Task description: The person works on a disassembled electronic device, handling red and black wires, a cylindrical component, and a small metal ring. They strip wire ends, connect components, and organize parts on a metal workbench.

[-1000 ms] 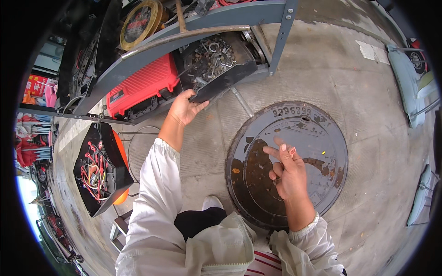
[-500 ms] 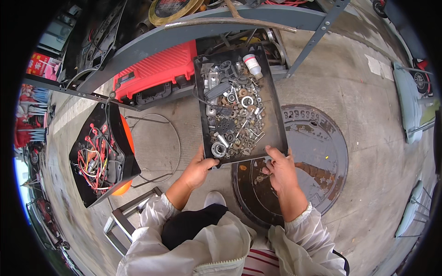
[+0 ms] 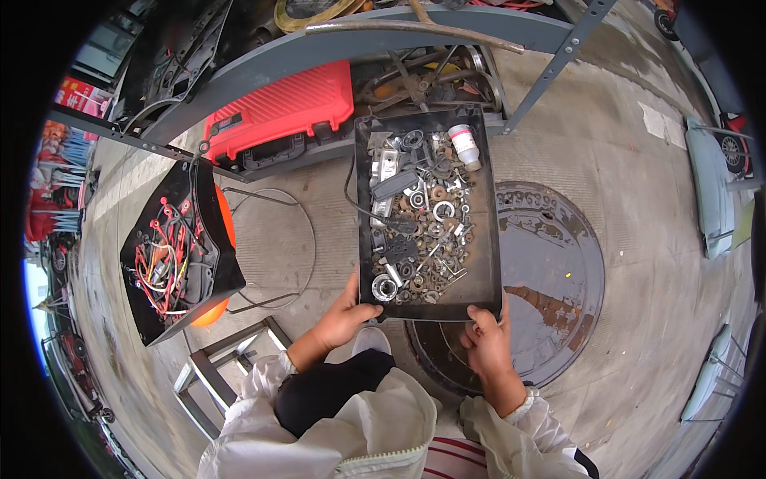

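Observation:
A black rectangular tray [image 3: 487,263] is held up in front of me by both hands. My left hand [image 3: 341,319] grips its near left corner, thumb over the rim. At the near right corner my right hand [image 3: 488,343] is closed on the tray with its thumb on the edge. Inside lie nuts, bolts and washers, several of them greasy or rusty. A white bottle [image 3: 463,147] with a pink-banded label leans in the far right corner. A ring-shaped metal part [image 3: 384,287] sits near my left thumb, and a dark cable [image 3: 352,191] hangs over the left wall.
A grey metal shelf [image 3: 383,32] stands ahead, with a red toolbox [image 3: 279,108] on its lower level. To the left, a black bin [image 3: 231,275] of red wires rests on an orange stool [image 3: 223,211]. A round manhole cover [image 3: 586,239] lies beneath the tray's right side.
The tray has come nearer to me and slightly right, away from the shelf. Both hands have kept their hold and moved down with it.

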Available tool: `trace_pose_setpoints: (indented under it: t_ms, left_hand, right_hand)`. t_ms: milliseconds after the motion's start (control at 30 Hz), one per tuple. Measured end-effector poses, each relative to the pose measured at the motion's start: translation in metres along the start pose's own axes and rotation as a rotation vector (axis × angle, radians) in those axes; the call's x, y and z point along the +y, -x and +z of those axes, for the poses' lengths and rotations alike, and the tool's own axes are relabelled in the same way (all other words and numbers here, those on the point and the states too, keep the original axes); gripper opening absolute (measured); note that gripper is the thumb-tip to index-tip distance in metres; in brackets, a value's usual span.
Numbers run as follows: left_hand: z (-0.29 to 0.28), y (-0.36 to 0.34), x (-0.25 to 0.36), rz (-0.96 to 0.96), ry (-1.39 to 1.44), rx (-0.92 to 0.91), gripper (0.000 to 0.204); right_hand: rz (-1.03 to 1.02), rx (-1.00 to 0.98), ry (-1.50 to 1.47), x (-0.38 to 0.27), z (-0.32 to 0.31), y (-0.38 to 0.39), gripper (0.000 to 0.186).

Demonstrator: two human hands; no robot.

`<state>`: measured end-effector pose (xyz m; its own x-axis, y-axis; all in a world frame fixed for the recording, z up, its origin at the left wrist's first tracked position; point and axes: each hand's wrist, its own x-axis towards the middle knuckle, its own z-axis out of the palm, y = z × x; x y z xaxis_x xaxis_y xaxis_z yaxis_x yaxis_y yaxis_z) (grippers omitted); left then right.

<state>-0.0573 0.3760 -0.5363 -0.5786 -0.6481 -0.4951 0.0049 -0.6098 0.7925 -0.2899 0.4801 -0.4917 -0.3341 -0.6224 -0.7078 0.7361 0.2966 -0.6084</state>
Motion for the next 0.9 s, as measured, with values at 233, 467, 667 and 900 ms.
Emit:
trace_pose_setpoints:
  t_ms: [233,467,667,900]
  left_hand:
    - [0.006,-0.075,0.066,0.079,0.056,-0.075,0.092]
    - [0.002,-0.195,0.152,0.267,0.084,0.071,0.084]
    - [-0.104,-0.190,0.110,0.273,0.592,0.816,0.076]
    - [-0.141,-0.190,0.152,0.471,0.870,0.900,0.028]
  right_hand:
    - [-0.123,0.047,0.060,-0.066,0.049,-0.046,0.029]
    - [-0.197,0.007,0.331,-0.168,0.119,-0.166,0.059]
    - [-0.227,-0.095,0.575,-0.121,0.105,-0.113,0.053]
    - [0.106,-0.013,0.373,-0.022,0.010,-0.071,0.030]
